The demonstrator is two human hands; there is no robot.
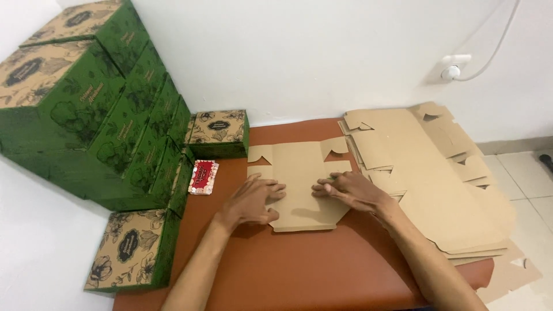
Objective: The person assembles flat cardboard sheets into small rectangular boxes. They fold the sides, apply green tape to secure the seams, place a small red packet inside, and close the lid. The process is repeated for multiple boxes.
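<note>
**Flat cardboard blank, pinned under two hands on the brown worktop**

The cardboard blank (299, 184) lies flat in the middle of the worktop (322, 270), its plain brown side up, tabs and notched flaps at the far edge. The left hand (253, 201) rests on its left part with fingers spread and pointing inward; the right hand (348, 190) presses on its right part, fingers flat. Both hands are open, palms down on the sheet, not clamped around anything, and their fingertips are near each other but apart.

From where I stand, the sheet looks light and thin, stiff across its panels yet ready to bend along the scored lines. I would judge it easy to crease in the wrong spot and prone to slide on the smooth padded surface, so the panels beside a fold line are the sensible places to hold it, rather than the small tabs, which look easy to tear.

For room: just right of the blank lies a fanned stack of blanks (438, 178), overhanging the worktop's right edge above the tiled floor (530, 190). To the left stands a wall of green printed boxes (98, 115), one more small green box (220, 133) at the back near the wall, and a little red packet (203, 176) beside the blank. The near part of the worktop is bare, with open space toward the front edge.
</note>
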